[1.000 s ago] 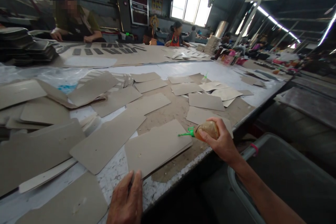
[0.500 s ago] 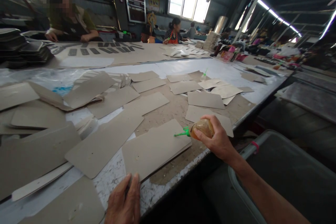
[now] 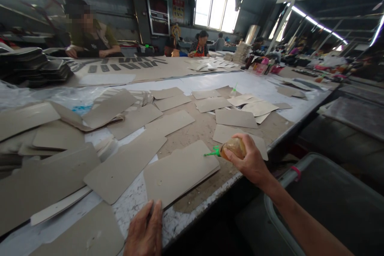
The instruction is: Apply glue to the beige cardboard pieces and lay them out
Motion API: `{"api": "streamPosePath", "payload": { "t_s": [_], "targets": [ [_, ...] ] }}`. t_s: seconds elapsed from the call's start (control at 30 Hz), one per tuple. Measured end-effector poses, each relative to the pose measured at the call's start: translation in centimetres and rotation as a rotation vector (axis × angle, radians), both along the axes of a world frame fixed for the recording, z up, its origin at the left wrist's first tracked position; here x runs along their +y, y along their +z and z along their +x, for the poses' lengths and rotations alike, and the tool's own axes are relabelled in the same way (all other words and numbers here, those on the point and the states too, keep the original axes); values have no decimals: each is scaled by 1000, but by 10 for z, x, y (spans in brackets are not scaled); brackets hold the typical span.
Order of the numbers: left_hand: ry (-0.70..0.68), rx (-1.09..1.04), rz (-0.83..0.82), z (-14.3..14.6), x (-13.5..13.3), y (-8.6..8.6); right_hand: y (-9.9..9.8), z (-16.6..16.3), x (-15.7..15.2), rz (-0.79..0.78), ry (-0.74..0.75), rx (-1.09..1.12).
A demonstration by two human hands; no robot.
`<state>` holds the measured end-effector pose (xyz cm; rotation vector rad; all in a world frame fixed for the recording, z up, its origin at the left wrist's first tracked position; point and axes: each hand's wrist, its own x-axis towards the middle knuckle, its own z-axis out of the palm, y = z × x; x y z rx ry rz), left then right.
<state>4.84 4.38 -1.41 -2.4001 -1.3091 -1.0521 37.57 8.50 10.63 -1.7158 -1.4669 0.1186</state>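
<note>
My right hand [image 3: 252, 165] is wrapped round a squeeze bottle [image 3: 233, 149] of amber liquid, likely glue, tilted on its side. Its green nozzle [image 3: 212, 152] points left over the far right end of a grey cardboard piece [image 3: 181, 174]. Whether the tip touches the card is hard to tell. Another sheet shows under this card along its near edge. My left hand [image 3: 143, 230] lies at the card's near corner, fingers stretched out, with the fingertips at its edge. A small wet-looking spot marks the card near its left end.
More cardboard pieces [image 3: 126, 164] are spread across the table, some stacked at left. A second green-tipped bottle [image 3: 233, 91] stands farther back. A grey bin [image 3: 327, 200] sits below the table edge at right. Co-workers [image 3: 91, 38] sit across the table beside dark stacks [image 3: 27, 66].
The camera view has shifted slightly, so the scene sits a little lower and to the right. The bottle's nozzle has moved slightly toward the card's far edge. My left hand stays at the corner.
</note>
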Motion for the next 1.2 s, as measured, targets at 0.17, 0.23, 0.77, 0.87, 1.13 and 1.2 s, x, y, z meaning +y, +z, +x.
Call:
{"api": "streamPosePath", "payload": {
  "t_s": [0.17, 0.23, 0.77, 0.87, 1.13, 1.2],
  "targets": [
    [44, 47, 60, 8, -8, 8, 10, -18, -13, -35, 15, 243],
    [68, 65, 65, 14, -12, 12, 9, -36, -11, -51, 70, 268],
    [85, 53, 35, 20, -20, 5, -3, -129, 27, -26, 348, 56],
    [71, 53, 16, 18, -21, 2, -3, -119, 28, -15, 314, 7],
    [40, 34, -22, 16, -19, -7, -3, -82, 30, 3, 177, -59],
    [36, -2, -11, 17, -18, -9, -3, -72, 30, 20, 148, -78]
  ]
}}
